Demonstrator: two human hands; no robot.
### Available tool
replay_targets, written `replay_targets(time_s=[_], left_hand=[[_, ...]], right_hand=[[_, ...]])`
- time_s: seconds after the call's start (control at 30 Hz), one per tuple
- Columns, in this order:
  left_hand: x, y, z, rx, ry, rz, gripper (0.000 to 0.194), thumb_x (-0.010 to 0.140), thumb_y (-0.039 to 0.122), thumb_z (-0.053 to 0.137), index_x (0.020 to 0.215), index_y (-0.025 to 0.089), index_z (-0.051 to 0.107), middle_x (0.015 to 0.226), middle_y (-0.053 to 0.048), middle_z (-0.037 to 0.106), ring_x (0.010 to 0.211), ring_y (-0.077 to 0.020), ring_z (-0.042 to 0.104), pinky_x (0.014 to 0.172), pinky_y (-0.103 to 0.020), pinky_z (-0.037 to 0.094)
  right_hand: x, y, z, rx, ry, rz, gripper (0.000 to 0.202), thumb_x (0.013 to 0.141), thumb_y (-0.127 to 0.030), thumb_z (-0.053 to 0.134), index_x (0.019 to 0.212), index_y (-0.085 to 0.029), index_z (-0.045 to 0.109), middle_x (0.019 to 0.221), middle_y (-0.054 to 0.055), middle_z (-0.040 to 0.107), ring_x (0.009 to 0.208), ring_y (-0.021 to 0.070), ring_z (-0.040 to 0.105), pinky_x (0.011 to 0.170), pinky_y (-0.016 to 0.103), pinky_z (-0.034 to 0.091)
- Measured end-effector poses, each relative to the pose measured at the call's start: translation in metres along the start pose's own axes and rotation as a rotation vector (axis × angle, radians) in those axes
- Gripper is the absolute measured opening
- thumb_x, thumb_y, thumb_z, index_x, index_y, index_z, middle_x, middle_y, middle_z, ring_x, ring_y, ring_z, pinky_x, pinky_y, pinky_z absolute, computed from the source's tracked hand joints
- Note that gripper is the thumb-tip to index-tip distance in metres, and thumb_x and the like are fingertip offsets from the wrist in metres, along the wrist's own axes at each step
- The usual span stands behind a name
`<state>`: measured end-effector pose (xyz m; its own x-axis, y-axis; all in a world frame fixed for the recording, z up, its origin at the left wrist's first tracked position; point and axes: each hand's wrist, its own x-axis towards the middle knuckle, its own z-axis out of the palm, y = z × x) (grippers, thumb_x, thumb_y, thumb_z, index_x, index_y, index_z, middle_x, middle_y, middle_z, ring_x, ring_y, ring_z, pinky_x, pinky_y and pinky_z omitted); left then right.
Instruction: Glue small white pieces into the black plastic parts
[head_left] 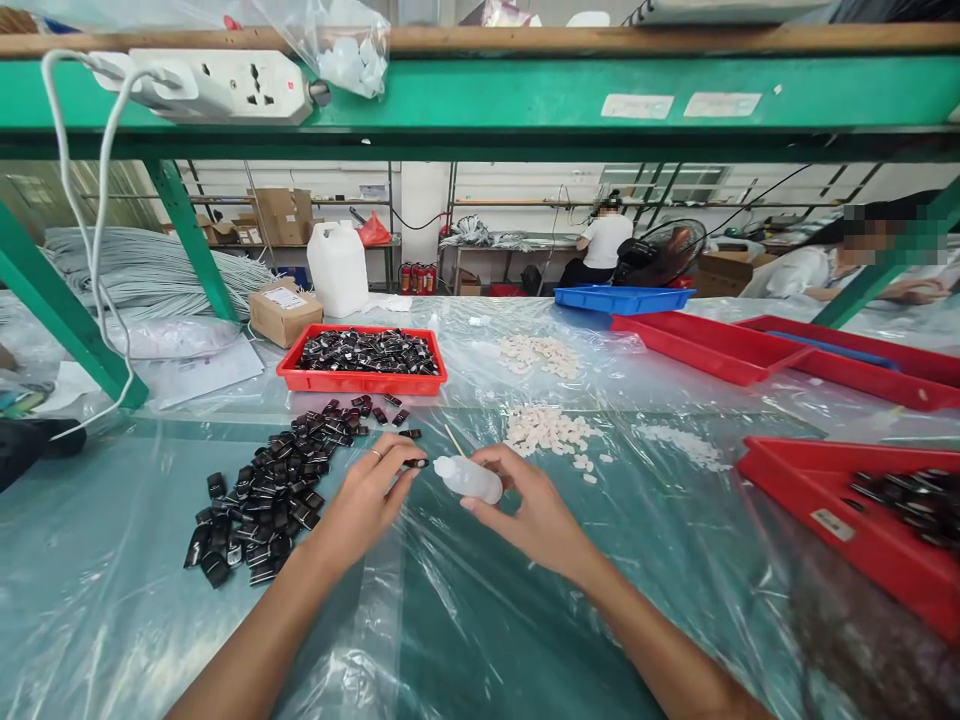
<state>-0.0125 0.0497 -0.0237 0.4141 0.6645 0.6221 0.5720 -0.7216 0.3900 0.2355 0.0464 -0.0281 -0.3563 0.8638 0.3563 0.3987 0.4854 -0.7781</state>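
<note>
Between the thumb and fingers of my left hand (pixel 375 485) is a small black part (pixel 416 463), held level above the table. My right hand (pixel 532 505) is closed around a translucent white squeeze bottle (pixel 474 480), tilted so its nozzle points left at the black part, a small gap apart. A thin wooden stick (pixel 453 440) shows just behind the bottle. Left of my left hand lies a loose pile of similar black parts (pixel 262 500). Beyond my right hand is a heap of small cream-coloured pieces (pixel 547 430).
A red tray (pixel 360 383) full of black parts stands behind the pile. Another red tray (pixel 840 500) with black parts is at right. Red trays (pixel 712 345) and a blue tray (pixel 622 298) lie farther back. A green shelf beam (pixel 480 100) crosses overhead. Two people sit beyond.
</note>
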Motion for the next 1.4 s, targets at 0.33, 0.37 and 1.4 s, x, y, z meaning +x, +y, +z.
replay_targets(time_s=[0.33, 0.37, 1.4], left_hand=[[-0.001, 0.005, 0.000, 0.017, -0.029, -0.023, 0.019, 0.105, 0.018, 0.046, 0.119, 0.026, 0.057, 0.116, -0.006, 0.063, 0.109, -0.0211, 0.066, 0.094, -0.036, 0.058], [-0.001, 0.006, -0.001, 0.019, -0.031, -0.026, 0.020, 0.104, 0.018, 0.047, 0.119, 0.026, 0.057, 0.117, -0.006, 0.063, 0.109, -0.0213, 0.066, 0.094, -0.036, 0.058], [0.002, 0.014, -0.008, 0.024, -0.012, 0.003, 0.023, 0.104, 0.017, 0.047, 0.122, 0.025, 0.059, 0.115, -0.007, 0.065, 0.106, -0.0216, 0.066, 0.093, -0.035, 0.056]], right_hand=[[0.002, -0.001, -0.001, -0.057, 0.013, -0.023, 0.026, 0.085, -0.037, 0.068, 0.108, -0.026, 0.061, 0.100, 0.002, 0.067, 0.071, 0.0162, 0.058, 0.060, 0.031, 0.050], [0.002, -0.001, -0.001, -0.060, 0.017, -0.025, 0.026, 0.085, -0.037, 0.068, 0.108, -0.026, 0.061, 0.100, 0.002, 0.067, 0.070, 0.0163, 0.058, 0.059, 0.031, 0.050], [0.001, -0.011, -0.015, -0.087, 0.095, -0.131, 0.030, 0.086, -0.029, 0.070, 0.115, -0.025, 0.066, 0.109, 0.007, 0.069, 0.071, 0.0134, 0.059, 0.058, 0.030, 0.054]])
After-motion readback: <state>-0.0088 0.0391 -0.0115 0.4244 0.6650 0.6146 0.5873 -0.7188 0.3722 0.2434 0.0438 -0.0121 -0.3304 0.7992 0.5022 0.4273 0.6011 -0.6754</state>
